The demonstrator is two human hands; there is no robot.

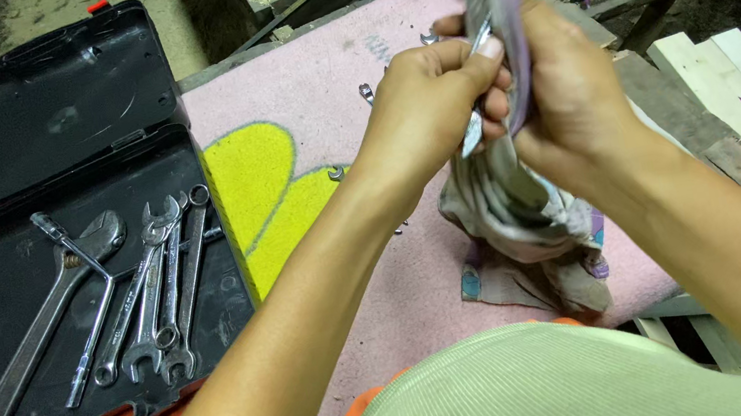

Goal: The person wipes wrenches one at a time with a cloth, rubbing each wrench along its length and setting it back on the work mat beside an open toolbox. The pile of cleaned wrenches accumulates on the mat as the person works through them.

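Spread underneath: a pink mat (318, 85) with a yellow flower shape, over rough planks and a dirt floor. At left, an open black tool case (31, 126) holding an adjustable wrench (36, 328) and several cleaned-looking spanners (163, 285). Mid-frame, raised above the mat: a grey rag (517, 202) wrapped round one metal spanner (473, 131). Right hand (573, 91) closed around rag and tool; left hand (429, 106) pinching the shank. Seemingly midway: a few small spanners (366, 92) left lying on the mat.
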